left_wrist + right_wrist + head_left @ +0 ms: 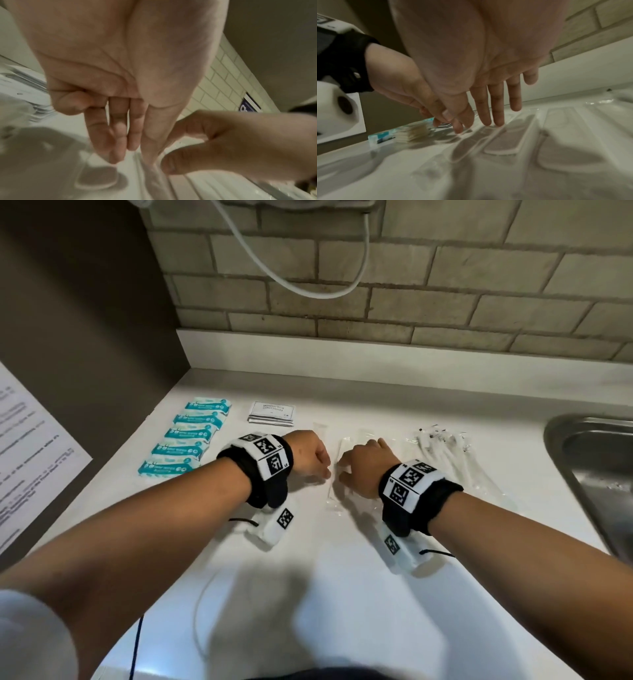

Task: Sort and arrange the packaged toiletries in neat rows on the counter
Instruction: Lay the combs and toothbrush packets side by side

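Several long clear-wrapped packets (334,498) lie side by side in the middle of the white counter (308,577). My left hand (325,470) has thumb and fingertips (133,146) brought together on the edge of one packet (154,180), pinching its wrapper. Just to its right, my right hand (346,470) is spread, with straight fingers (493,121) pressing down on the neighbouring packets (505,142); its thumb (171,166) touches the same wrapper. Teal wipe packs (191,436) form a column at the left. A small stack of shampoo sachets (272,413) lies behind my left wrist.
A loose heap of clear-wrapped items (445,453) lies right of my hands, near the steel sink (599,474). A printed sheet (30,457) hangs on the dark left wall. A white cable (308,278) loops over the tiled back wall.
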### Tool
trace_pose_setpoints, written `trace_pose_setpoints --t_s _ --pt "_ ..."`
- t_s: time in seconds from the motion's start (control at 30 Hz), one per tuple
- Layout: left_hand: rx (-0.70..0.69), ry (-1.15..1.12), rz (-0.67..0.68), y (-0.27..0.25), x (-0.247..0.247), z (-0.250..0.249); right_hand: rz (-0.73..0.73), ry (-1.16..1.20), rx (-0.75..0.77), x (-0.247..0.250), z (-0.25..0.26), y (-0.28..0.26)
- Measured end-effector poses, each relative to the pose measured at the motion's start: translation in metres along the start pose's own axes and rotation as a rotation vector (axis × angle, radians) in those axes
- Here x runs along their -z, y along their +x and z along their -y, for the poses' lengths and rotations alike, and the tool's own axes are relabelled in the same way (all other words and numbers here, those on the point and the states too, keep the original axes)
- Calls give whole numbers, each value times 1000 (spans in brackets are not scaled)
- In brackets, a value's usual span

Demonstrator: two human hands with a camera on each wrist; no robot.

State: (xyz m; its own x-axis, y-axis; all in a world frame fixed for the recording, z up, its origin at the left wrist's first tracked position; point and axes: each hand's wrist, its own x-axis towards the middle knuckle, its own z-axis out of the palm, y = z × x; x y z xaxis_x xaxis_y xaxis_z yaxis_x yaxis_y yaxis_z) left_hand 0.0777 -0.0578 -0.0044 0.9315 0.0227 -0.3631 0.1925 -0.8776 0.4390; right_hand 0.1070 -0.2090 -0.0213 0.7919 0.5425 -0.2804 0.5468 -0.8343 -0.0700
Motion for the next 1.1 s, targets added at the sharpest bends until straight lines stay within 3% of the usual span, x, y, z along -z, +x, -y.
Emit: trace_pose_setpoints --t_s 0.13,0.23,0.37,0.67,0.83,0.97,1.1 --pt "4 115 -125 8 -4 4 -39 -63 -18 1 13 1" --pt "40 306 -82 13 -7 10 0 -2 -128 3 21 3" --pt "43 382 -39 16 -8 14 91 173 -218 8 24 7" --pt "47 414 -16 16 -11 22 -16 416 -297 19 25 18" --pt "30 438 -25 11 -9 19 106 374 -263 11 21 24" --pt "22 407 -20 6 -8 18 -33 235 -161 6 19 19" --pt "17 311 -78 2 -6 22 -78 113 0 6 21 4"
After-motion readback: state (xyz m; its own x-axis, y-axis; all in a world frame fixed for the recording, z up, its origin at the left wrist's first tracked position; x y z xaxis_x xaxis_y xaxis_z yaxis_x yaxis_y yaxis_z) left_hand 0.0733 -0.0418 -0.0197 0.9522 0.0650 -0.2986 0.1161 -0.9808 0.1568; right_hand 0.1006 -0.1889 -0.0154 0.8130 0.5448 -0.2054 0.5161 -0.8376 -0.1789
